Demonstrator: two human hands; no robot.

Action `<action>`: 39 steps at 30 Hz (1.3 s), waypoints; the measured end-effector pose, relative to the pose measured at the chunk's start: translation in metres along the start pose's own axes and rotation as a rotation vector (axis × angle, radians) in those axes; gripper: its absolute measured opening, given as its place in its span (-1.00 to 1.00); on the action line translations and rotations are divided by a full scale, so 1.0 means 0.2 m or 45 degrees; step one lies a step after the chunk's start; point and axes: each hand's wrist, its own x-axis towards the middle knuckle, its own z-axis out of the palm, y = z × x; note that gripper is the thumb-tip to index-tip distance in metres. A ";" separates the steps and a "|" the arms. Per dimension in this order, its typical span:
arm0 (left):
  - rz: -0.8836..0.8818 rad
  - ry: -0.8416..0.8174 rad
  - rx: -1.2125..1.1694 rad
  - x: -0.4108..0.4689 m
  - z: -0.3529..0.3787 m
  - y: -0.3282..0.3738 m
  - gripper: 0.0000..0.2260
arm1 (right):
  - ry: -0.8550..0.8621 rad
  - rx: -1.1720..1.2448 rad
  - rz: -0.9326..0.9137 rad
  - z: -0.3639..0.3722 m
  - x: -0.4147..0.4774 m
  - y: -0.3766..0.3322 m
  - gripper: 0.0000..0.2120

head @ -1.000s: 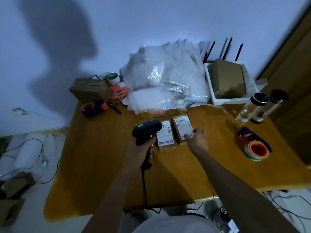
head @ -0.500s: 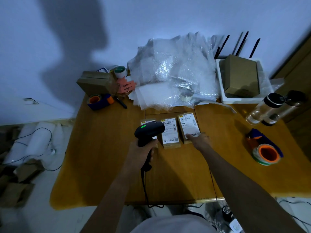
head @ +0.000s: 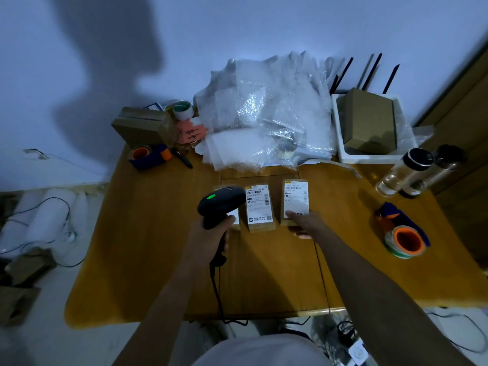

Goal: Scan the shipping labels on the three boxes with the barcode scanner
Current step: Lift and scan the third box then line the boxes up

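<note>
Here left hand (head: 211, 240) grips the scanner (head: 221, 204) over the boxes; right hand (head: 306, 224) lies loose on the right box (head: 295, 200).

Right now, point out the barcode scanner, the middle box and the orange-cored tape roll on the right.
barcode scanner (head: 221, 203), head view, top of its dark head.
middle box (head: 259, 207), head view, its white shipping label.
orange-cored tape roll (head: 405, 241), head view, its orange core.

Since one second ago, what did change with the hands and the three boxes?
The right hand slid the right box rightward, away from the middle box. The left hand still holds the scanner over the left box; those boxes stayed.
</note>
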 end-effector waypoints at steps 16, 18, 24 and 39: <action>-0.047 0.069 -0.036 -0.05 -0.07 0.02 -0.85 | -0.010 0.224 -0.080 -0.01 -0.19 0.14 -0.43; -0.037 0.069 -0.035 -0.06 -0.07 0.04 -0.85 | 0.033 0.250 -0.120 -0.03 -0.22 0.14 -0.40; -0.063 0.031 -0.073 -0.08 -0.09 0.01 -0.82 | 0.008 0.343 -0.305 -0.04 -0.43 0.09 -0.49; 0.018 -0.061 -0.097 -0.18 -0.21 0.06 -0.70 | -0.137 0.239 -0.383 0.34 -0.70 0.03 -0.47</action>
